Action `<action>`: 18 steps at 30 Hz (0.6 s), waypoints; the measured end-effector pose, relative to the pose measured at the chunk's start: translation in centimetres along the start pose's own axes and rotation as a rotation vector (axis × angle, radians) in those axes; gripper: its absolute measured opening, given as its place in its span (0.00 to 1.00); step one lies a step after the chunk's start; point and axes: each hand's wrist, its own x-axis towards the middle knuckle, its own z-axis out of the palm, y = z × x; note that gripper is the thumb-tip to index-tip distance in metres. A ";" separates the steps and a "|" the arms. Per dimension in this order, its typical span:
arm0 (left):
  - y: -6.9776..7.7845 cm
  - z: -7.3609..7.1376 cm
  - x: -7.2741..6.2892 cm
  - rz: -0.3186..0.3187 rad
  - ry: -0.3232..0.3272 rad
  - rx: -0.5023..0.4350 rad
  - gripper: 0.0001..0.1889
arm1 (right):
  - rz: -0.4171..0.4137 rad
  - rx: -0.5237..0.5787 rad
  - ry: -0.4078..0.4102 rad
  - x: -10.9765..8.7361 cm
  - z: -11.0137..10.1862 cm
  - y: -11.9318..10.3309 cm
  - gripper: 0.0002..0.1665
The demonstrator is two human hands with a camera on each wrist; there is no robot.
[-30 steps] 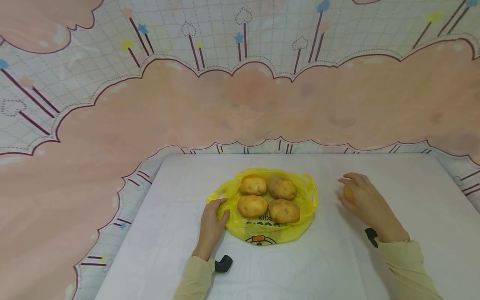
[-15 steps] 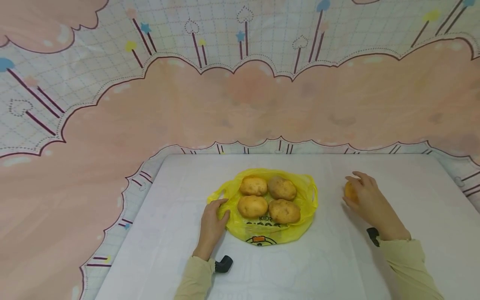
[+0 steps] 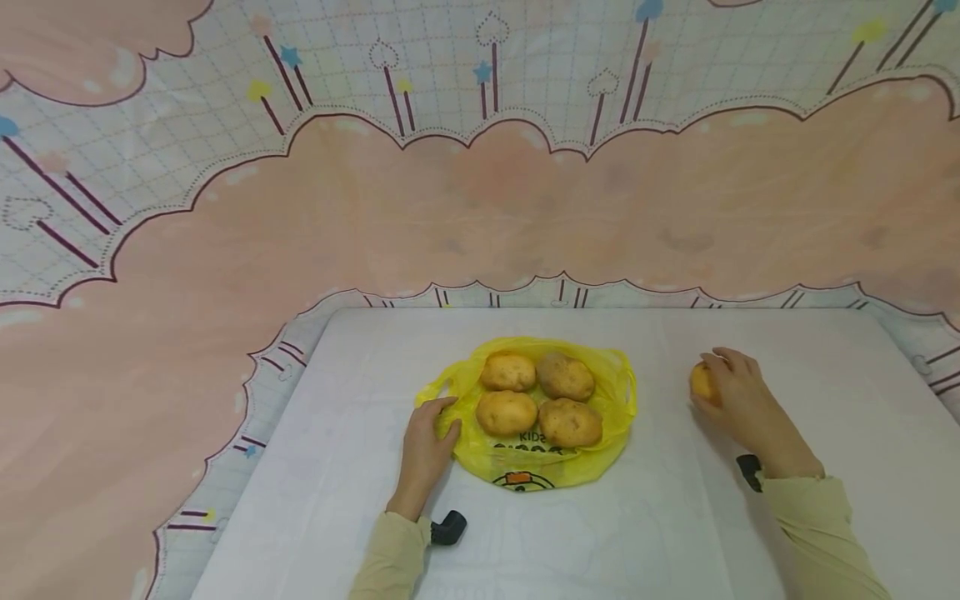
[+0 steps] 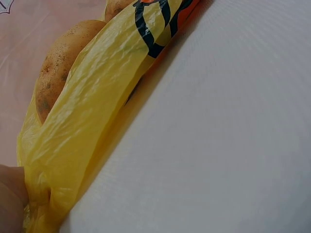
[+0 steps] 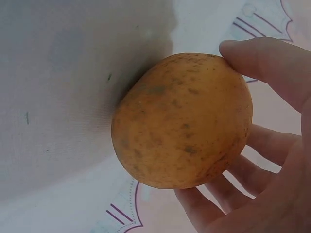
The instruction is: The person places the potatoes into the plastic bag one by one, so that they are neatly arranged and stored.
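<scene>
Several potatoes (image 3: pixel 507 413) sit in two rows on a yellow plastic bag (image 3: pixel 525 471) with dark print, spread at the middle of the table. At the bag's left edge, my left hand (image 3: pixel 424 450) holds the rim, its thumb (image 4: pixel 10 196) against gathered plastic in the left wrist view. Off to the right, my right hand (image 3: pixel 744 410) grips a single potato (image 5: pixel 182 121) between thumb and fingers. That potato is low over the white surface, with a dark shadow right beside it; in the head view the hand covers part of it.
A white-covered table (image 3: pixel 585 550) carries everything. Behind it hangs a printed cloth backdrop (image 3: pixel 480 217) with clouds and stars. Black wrist devices (image 3: pixel 448 528) are worn at both cuffs.
My right hand has shifted slightly right, and more of its potato shows at the fingertips. My left hand, the bag and the potatoes on it stay put.
</scene>
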 end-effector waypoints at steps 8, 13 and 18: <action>0.1 -0.1 0.0 -0.002 -0.007 -0.001 0.18 | 0.014 0.004 -0.011 0.0 0.0 0.0 0.33; 0.2 -0.3 0.1 0.010 -0.002 0.004 0.18 | 0.047 0.014 -0.047 -0.1 -0.2 -0.1 0.33; 0.2 -0.4 0.1 0.034 -0.001 0.011 0.17 | 0.090 0.023 -0.098 -0.1 -0.5 -0.4 0.33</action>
